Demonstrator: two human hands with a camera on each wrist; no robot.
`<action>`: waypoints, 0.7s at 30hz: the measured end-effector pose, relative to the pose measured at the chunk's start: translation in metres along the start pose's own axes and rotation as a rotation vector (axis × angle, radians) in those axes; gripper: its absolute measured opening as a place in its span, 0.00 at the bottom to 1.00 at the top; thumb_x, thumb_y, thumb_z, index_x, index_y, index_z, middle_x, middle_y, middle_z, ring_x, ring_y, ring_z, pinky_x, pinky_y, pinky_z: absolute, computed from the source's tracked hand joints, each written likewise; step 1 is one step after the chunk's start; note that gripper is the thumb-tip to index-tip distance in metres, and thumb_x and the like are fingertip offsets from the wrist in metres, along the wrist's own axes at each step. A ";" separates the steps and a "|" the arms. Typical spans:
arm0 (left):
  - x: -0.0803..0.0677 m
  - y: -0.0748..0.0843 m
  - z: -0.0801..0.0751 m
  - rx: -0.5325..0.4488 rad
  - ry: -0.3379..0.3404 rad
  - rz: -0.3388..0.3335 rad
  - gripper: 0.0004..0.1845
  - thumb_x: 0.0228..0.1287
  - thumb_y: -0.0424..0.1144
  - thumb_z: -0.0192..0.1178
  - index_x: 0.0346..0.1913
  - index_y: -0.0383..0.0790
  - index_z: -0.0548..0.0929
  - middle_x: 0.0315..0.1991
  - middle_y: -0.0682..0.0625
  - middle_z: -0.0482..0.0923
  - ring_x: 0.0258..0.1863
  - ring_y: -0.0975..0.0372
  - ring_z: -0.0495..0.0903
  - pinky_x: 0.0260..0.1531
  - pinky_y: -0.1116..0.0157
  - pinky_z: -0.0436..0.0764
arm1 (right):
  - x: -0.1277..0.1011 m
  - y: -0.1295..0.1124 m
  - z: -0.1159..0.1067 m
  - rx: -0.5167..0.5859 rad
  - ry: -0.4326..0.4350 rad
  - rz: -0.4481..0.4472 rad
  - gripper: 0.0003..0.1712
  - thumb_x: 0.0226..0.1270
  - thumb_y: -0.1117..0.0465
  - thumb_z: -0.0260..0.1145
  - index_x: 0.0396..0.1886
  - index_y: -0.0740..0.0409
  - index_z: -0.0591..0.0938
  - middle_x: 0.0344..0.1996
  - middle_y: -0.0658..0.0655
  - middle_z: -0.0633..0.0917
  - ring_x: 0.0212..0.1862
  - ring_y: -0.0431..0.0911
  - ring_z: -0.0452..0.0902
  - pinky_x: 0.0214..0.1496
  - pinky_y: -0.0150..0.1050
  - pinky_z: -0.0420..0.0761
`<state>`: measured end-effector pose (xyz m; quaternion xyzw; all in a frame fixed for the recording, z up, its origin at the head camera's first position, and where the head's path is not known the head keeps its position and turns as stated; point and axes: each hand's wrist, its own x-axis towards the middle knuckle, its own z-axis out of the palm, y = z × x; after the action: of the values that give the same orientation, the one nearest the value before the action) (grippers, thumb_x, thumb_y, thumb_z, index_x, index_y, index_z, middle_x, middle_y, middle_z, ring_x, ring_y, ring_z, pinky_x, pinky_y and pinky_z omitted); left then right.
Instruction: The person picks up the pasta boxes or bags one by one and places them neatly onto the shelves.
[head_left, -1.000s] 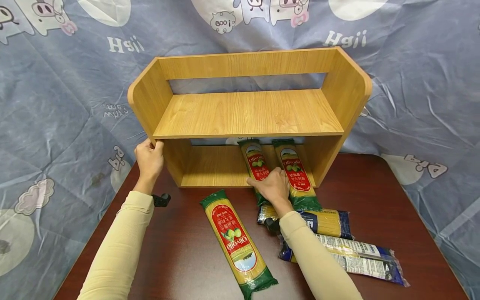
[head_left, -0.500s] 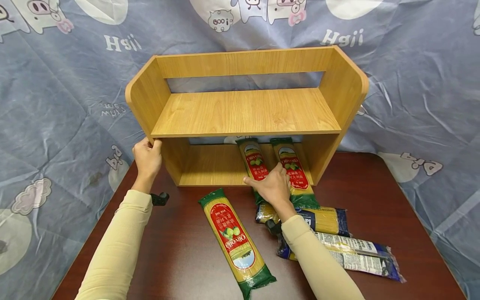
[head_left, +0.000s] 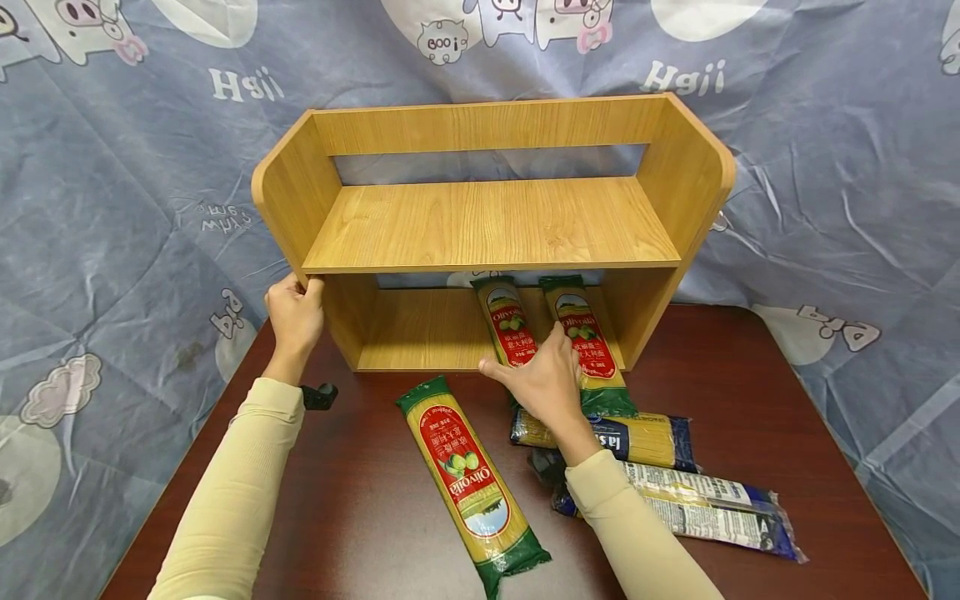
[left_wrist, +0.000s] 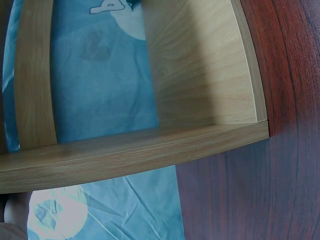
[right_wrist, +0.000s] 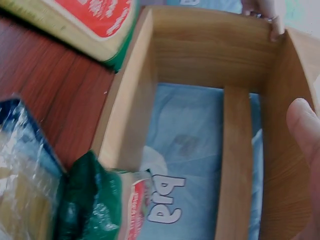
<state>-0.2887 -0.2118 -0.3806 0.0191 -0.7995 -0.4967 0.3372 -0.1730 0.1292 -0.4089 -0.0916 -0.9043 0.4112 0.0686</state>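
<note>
My left hand (head_left: 295,321) grips the left side panel of a two-level wooden shelf (head_left: 487,223), just below its middle board. In the left wrist view only a bit of that hand shows at the lower left edge. On the lower board lie two green-ended spaghetti packs, a left pack (head_left: 510,323) and a right pack (head_left: 594,354), their near ends sticking out past the front. My right hand (head_left: 546,379) is over the near ends of these packs, its thumb spread away from the fingers. The right wrist view shows the thumb (right_wrist: 302,125) straight, with the left pack's green end (right_wrist: 92,200) below.
A third green-ended spaghetti pack (head_left: 468,483) lies slantwise on the dark red table (head_left: 337,500). To the right are a blue-ended spaghetti pack (head_left: 652,440) and, nearer, blue packs with white labels (head_left: 712,510). A patterned blue cloth (head_left: 135,250) hangs behind the shelf.
My right thumb has spread away from the left pack and the right hand has shifted slightly. The left hand keeps its grip on the shelf panel; the packs stay in place.
</note>
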 end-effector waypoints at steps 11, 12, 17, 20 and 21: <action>0.001 -0.002 0.002 0.004 0.006 0.011 0.11 0.67 0.34 0.58 0.38 0.32 0.90 0.29 0.46 0.86 0.27 0.68 0.77 0.25 0.73 0.71 | -0.027 -0.009 -0.007 0.059 0.031 -0.036 0.84 0.40 0.24 0.77 0.80 0.69 0.43 0.75 0.72 0.56 0.76 0.67 0.47 0.74 0.65 0.44; 0.001 -0.002 0.002 0.003 0.006 0.012 0.11 0.67 0.34 0.58 0.38 0.32 0.90 0.29 0.46 0.86 0.27 0.68 0.78 0.25 0.73 0.72 | -0.030 -0.010 -0.007 0.066 0.031 -0.039 0.84 0.41 0.24 0.77 0.80 0.69 0.43 0.76 0.72 0.55 0.76 0.67 0.47 0.74 0.65 0.44; 0.000 -0.001 0.002 -0.004 0.003 0.013 0.11 0.66 0.33 0.58 0.36 0.32 0.89 0.27 0.47 0.85 0.25 0.67 0.76 0.23 0.72 0.71 | -0.043 -0.010 -0.005 0.091 0.035 -0.024 0.85 0.39 0.24 0.77 0.80 0.67 0.42 0.78 0.70 0.51 0.77 0.66 0.43 0.74 0.65 0.48; 0.000 -0.001 0.001 -0.011 0.004 0.010 0.10 0.64 0.32 0.58 0.34 0.32 0.89 0.25 0.49 0.83 0.24 0.67 0.75 0.21 0.72 0.70 | -0.052 -0.010 -0.004 0.100 0.027 -0.006 0.85 0.38 0.23 0.77 0.81 0.65 0.42 0.78 0.69 0.51 0.77 0.65 0.44 0.73 0.66 0.53; 0.000 -0.001 0.001 -0.014 0.005 0.009 0.10 0.64 0.32 0.58 0.33 0.32 0.88 0.24 0.49 0.83 0.23 0.67 0.75 0.21 0.72 0.70 | -0.055 -0.010 -0.004 0.105 0.021 -0.002 0.85 0.38 0.23 0.77 0.81 0.65 0.42 0.78 0.70 0.51 0.77 0.66 0.44 0.72 0.67 0.53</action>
<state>-0.2893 -0.2113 -0.3813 0.0143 -0.7951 -0.5008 0.3417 -0.1198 0.1136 -0.4014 -0.0913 -0.8808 0.4571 0.0833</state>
